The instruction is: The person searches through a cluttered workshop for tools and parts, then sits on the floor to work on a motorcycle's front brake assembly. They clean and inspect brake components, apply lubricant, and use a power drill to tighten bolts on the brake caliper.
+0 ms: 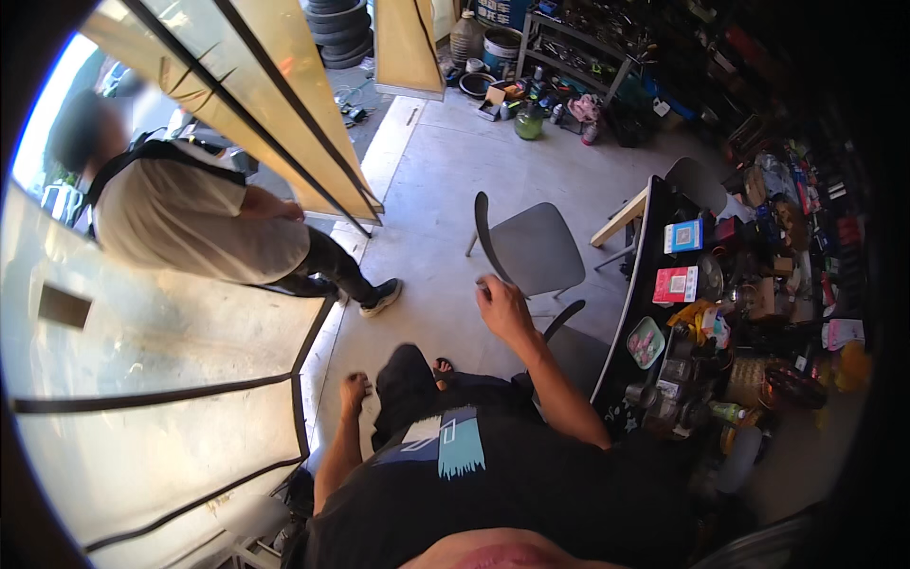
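1. Right hand (pixel 502 305) raised over the concrete floor (pixel 436 199), fingers loosely curled, nothing in them; fingertips just beside the dark back edge of the grey chair (pixel 531 245), whether touching it cannot be told.
2. Chair standing on the floor in the middle of the view, seat turned toward the black counter (pixel 633 284) on the right, thin legs showing below the seat.
3. Left hand (pixel 354 389) hanging low by the dark trousers (pixel 409 379), fingers curled inward, nothing gripped; too blurred to tell how tightly closed.
4. Second dark chair back (pixel 565 317) just beside the right forearm, between it and the counter.
5. On the counter: a red box (pixel 675 284), a blue box (pixel 684 235), a green tray (pixel 646 341), metal parts and clutter further right.
6. Another person (pixel 190 218) in a light shirt on the left, bent over, one shoe on the floor beside a yellow glazed door (pixel 275 104).
7. Shelves (pixel 578 47), a green jar (pixel 529 123) and stacked tyres (pixel 339 28) at the far end, well apart from both hands.
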The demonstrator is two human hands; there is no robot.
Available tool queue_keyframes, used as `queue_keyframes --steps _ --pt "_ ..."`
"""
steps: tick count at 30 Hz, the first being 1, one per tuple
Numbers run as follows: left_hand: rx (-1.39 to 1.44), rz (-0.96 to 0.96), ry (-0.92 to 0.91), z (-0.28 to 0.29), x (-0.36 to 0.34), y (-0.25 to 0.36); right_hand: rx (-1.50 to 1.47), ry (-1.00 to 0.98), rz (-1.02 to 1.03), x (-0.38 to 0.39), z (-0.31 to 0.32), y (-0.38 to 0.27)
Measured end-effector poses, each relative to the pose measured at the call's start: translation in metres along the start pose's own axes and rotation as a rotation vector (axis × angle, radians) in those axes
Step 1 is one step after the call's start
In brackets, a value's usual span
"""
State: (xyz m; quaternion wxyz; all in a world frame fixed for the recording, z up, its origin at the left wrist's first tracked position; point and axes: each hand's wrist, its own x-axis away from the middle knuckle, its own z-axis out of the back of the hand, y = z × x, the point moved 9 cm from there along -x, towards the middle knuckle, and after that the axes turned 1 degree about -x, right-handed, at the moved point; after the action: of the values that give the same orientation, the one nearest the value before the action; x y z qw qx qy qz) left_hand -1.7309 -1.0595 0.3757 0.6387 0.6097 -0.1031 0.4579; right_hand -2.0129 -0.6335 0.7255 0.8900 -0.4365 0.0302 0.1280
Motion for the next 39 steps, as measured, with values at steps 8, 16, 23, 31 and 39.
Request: queue_keyframes --steps 8,16,23,31,39 --pt "-0.137 -0.221 -0.092 -0.121 -0.17 0.318 0.26 0.004 -0.251 -0.24 -0.011 0.129" --pt "-0.415 -0.142 -0.263 -0.226 -0.334 0.505 0.385 -0.17 -0.814 -0.272 -0.014 0.368" --pt "-0.54 -0.13 -0.367 -0.321 -0.521 0.612 0.303 -0.113 -1.022 -0.369 -0.015 0.439" --pt "-0.826 -0.22 -0.231 -0.417 -0.603 0.707 0.184 -0.064 -1.214 -0.672 0.054 0.674" --pt "-0.618 0.431 -0.03 -0.553 -0.707 0.729 0.567 -0.204 -1.235 -0.988 0.148 1.062"
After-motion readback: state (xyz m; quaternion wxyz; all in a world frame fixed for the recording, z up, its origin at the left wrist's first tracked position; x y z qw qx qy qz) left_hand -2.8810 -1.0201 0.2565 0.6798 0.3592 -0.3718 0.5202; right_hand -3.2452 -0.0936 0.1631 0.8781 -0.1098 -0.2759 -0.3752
